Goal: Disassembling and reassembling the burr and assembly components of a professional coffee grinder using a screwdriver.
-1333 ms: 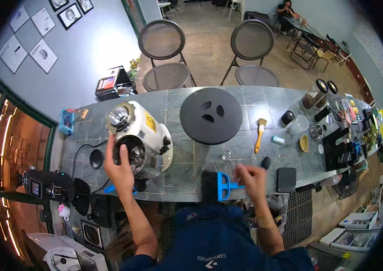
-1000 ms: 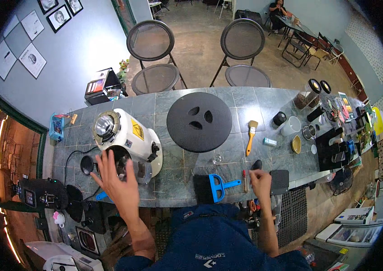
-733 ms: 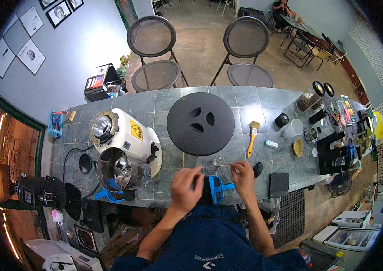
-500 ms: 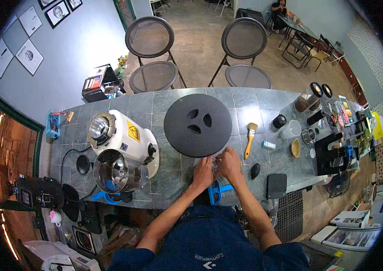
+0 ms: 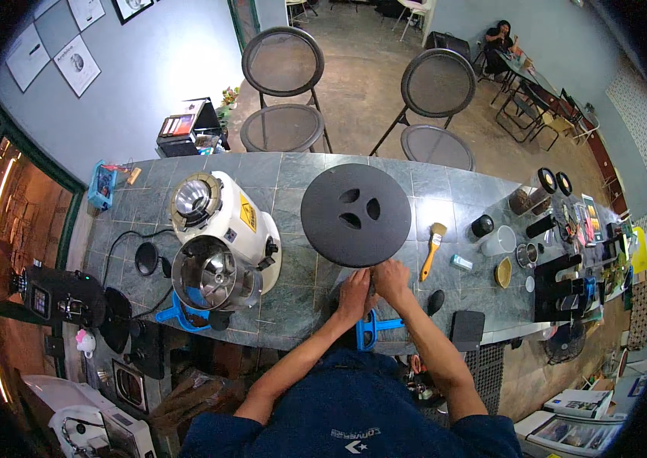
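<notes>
A large black disc point(image 5: 356, 215) with three petal-shaped recesses stands over the middle of the counter and hides what is under it. At its near edge my left hand point(image 5: 355, 295) and my right hand point(image 5: 392, 284) come together. The fingers of both are bent round a spot just below the rim; what they grip is covered by the hands and the disc. Close under my wrists lies a blue frame-like tool with a handle point(image 5: 367, 331). Right of my right hand sits a small black bulb-shaped thing point(image 5: 435, 301).
To the left stands a cream-white grinder-like machine point(image 5: 235, 217) with a steel bowl point(image 5: 207, 271) in front. A paintbrush point(image 5: 432, 250), a clear cup point(image 5: 499, 241) and a black square pad point(image 5: 467, 330) lie rightward on the tiled counter point(image 5: 285, 183). Two chairs point(image 5: 283, 61) stand beyond it.
The whole view has shifted, so the counter's things sit further right in the picture. My hands remain together at the disc's near edge, with the right one drawn closer over the left's fingertips.
</notes>
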Available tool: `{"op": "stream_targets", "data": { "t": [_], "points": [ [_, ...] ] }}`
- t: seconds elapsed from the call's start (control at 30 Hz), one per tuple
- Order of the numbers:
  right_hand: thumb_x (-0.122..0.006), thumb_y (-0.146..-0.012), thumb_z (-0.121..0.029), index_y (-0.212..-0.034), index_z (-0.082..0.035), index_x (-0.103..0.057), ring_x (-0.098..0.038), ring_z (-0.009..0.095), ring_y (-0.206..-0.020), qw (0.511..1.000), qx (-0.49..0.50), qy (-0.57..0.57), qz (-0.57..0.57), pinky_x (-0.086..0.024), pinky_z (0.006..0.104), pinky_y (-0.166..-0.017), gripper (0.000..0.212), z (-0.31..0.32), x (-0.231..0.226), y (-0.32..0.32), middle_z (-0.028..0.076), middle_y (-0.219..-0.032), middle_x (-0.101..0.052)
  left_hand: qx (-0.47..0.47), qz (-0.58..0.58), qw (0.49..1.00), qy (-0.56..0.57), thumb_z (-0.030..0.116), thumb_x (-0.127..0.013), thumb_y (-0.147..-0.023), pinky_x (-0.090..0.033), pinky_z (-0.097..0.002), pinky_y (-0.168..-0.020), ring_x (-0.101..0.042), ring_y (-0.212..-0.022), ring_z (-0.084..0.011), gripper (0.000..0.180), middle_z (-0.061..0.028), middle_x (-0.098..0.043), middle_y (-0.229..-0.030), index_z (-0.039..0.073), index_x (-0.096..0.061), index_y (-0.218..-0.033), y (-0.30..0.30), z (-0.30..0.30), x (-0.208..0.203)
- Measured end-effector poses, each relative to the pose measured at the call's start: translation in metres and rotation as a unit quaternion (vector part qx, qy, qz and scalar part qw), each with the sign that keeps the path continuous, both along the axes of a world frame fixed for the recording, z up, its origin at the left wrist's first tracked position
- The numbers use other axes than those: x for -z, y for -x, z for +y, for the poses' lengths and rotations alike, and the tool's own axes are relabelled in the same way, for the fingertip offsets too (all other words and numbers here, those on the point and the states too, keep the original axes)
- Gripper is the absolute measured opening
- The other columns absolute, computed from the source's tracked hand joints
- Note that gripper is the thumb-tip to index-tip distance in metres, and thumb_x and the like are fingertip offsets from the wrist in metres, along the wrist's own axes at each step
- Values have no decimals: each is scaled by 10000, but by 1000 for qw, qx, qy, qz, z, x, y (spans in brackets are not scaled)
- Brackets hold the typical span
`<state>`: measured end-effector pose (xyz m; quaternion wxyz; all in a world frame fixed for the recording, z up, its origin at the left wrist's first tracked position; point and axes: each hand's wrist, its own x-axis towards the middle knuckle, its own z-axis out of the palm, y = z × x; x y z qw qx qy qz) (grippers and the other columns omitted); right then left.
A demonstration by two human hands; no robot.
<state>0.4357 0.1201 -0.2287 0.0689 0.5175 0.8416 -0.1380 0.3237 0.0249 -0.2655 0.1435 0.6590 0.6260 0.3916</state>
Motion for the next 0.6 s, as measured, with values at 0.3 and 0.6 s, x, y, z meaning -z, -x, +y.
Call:
{"op": "stream_targets", "data": {
  "t": [0.3,0.6],
  "points": [
    [-719,-876,-246,-975,-1,-787,-735,456,-1066,986,-135,94,6,-601,550,-901,274,40,56,-19,271,-1101,-757,7,-10,999,49,273,-785,-869,-521,-526,-1035,-606,-1234,-440,685,-242,-616,-1342,-46,-537,-1422,0,-5,-17],
    [-799,-856,-211,-876,15,-768,-722,455,-922,971,-18,-34,235,-569,514,-797,229,-1,-16,-22,261,-943,-734,-1,31,999,16,311,-759,-928,-552,-513,-966,-635,-1170,-420,717,-242,-622,-1306,-69,-490,-1473,4,-1,-3]
  ]
}}
